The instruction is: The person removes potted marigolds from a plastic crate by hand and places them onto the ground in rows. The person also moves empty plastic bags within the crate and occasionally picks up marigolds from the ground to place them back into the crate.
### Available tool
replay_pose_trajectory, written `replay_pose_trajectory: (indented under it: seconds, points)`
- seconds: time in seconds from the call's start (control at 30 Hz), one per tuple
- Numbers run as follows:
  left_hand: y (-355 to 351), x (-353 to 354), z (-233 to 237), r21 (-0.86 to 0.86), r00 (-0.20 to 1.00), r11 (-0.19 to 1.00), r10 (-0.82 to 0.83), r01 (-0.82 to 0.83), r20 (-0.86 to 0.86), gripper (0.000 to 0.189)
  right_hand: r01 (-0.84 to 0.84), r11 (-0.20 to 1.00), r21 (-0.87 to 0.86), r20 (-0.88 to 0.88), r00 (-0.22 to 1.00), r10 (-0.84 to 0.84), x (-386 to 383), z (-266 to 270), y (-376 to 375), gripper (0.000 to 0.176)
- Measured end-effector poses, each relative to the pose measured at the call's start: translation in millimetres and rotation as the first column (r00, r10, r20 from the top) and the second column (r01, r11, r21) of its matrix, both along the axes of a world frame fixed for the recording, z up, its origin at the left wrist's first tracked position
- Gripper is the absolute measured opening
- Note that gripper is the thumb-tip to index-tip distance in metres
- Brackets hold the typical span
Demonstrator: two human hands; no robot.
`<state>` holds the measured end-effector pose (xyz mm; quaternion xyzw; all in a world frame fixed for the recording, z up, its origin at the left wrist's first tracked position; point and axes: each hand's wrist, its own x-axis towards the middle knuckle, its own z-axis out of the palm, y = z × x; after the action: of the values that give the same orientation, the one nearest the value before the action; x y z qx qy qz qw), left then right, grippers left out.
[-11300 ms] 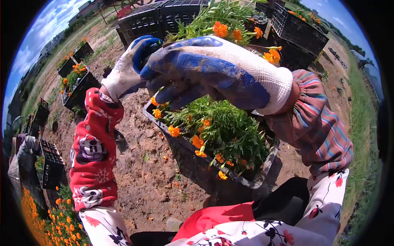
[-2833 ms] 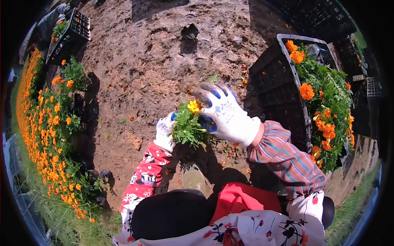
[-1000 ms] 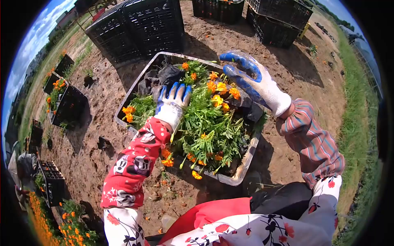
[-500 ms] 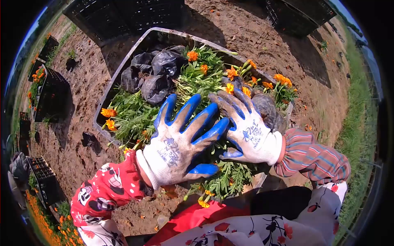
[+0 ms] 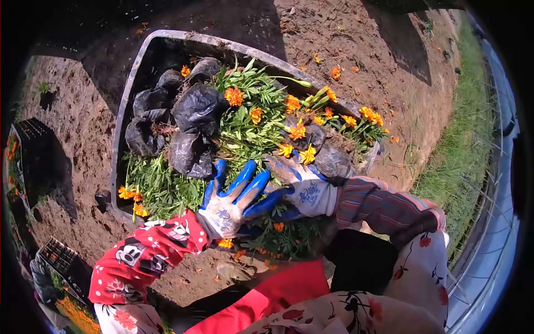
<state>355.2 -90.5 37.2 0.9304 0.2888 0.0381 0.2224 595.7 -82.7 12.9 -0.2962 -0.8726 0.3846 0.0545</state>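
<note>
Where the red patterned sleeve (image 5: 144,259) ended, the left hand (image 5: 231,197), in a white glove with a blue coated palm, lay open and flat on the foliage, its fingers (image 5: 250,181) spread wide. Just beside it and touching it, the right hand (image 5: 303,186), gloved alike and coming out of a striped cuff (image 5: 378,203), pushed its fingertips down among the stems near a yellow bloom (image 5: 307,154); whether it gripped anything could not be told. Both hands rested on the marigold seedlings (image 5: 250,119), which filled the near and right parts of a grey-rimmed plastic crate (image 5: 115,150). Farther in, towards the crate's left corner, the seedlings' black plastic root bags (image 5: 194,108) lay heaped together. Beyond the rim stretched bare brown soil (image 5: 334,33) strewn with fallen orange petals, with a strip of grass (image 5: 456,150) along the right and a black lattice crate (image 5: 36,145) well apart at the left.
</note>
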Motion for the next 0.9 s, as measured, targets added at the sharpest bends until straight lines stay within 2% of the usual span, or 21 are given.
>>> replay_pose_trajectory:
  seconds: [0.03,0.07,0.1,0.17,0.2,0.23,0.37,0.43,0.47,0.5,0.53,0.63,0.67,0.7,0.73,0.77,0.8,0.83,0.87,0.9]
  points:
    - [0,0,3,0.011,1.0,1.0,-0.005,0.005,-0.003,0.098,0.002,0.999,0.045,0.034,0.999,-0.003,-2,9,-1,0.07]
    - [2,-2,6,0.019,0.999,0.999,-0.043,0.043,-0.015,0.086,-0.011,0.999,0.043,0.08,0.997,0.008,-3,17,1,0.071]
    - [1,-4,5,0.045,0.998,0.997,-0.062,0.063,-0.031,0.083,-0.015,0.999,0.043,0.072,0.997,0.012,-5,29,1,0.071]
    - [-3,-7,-1,0.043,0.997,0.997,-0.071,0.07,0.014,0.084,0.018,0.993,0.118,0.172,0.984,-0.038,-9,57,-1,0.076]
    - [-3,-7,-1,0.046,0.996,0.995,-0.086,0.085,0.028,0.083,0.093,0.983,0.158,0.107,0.988,-0.11,-8,67,-14,0.075]
    - [-4,-8,-3,0.051,0.994,0.994,-0.102,0.1,0.041,0.081,0.125,0.987,0.097,0.171,0.975,-0.14,-11,79,-28,0.073]
    - [-5,-5,-15,0.002,0.995,0.996,-0.092,0.092,0.046,0.077,0.134,0.984,0.116,0.342,0.925,-0.166,-22,33,-52,0.064]
    - [-3,-6,-15,-0.028,0.994,0.994,-0.109,0.11,0.01,0.081,0.162,0.967,0.197,0.323,0.92,-0.22,-27,26,-59,0.06]
    - [-3,-5,-13,-0.05,0.995,0.993,-0.104,0.104,-0.003,0.083,0.095,0.967,0.236,0.394,0.9,-0.185,-28,30,-60,0.06]
    - [-3,-3,-5,-0.063,0.994,0.993,-0.103,0.101,-0.03,0.083,0.039,0.962,0.272,0.462,0.871,-0.166,-28,40,-59,0.059]
    - [-6,0,-3,-0.023,0.995,0.996,-0.084,0.083,-0.062,0.084,0.061,0.983,0.173,0.464,0.875,-0.136,-29,54,-54,0.064]
    - [-11,9,49,0.022,0.982,0.999,-0.039,0.044,-0.187,0.085,0.102,0.988,0.12,0.482,0.864,-0.148,-30,72,-58,0.075]
    - [-12,8,62,0.032,0.986,0.999,-0.032,0.038,-0.161,0.083,0.132,0.977,0.166,0.425,0.884,-0.192,-30,71,-62,0.073]
    - [-10,7,74,0.042,0.991,0.999,-0.023,0.029,-0.131,0.082,0.107,0.99,0.095,0.488,0.861,-0.14,-31,92,-58,0.074]
    - [-4,4,92,0.104,0.988,0.983,0.152,-0.154,0.025,0.079,0.194,0.968,0.16,0.374,0.896,-0.241,-28,98,-63,0.074]
    - [2,-4,107,0.122,0.931,0.934,0.311,-0.337,0.19,0.076,0.283,0.937,0.207,0.252,0.91,-0.33,-26,104,-72,0.074]
    - [16,-12,119,0.214,0.838,0.812,0.508,-0.543,0.2,0.072,0.407,0.895,0.185,0.112,0.896,-0.431,-23,117,-76,0.076]
    - [33,-26,120,0.291,0.697,0.635,0.68,-0.715,0.227,0.068,0.483,0.851,0.208,0.002,0.869,-0.494,-13,118,-79,0.081]
    - [57,-51,95,0.237,0.514,0.458,0.793,-0.857,0.327,0.068,0.612,0.781,0.126,-0.039,0.79,-0.612,1,117,-82,0.083]
    - [80,-84,67,0.221,0.34,0.287,0.902,-0.932,0.265,0.072,0.72,0.693,0.039,-0.071,0.694,-0.717,20,114,-82,0.085]
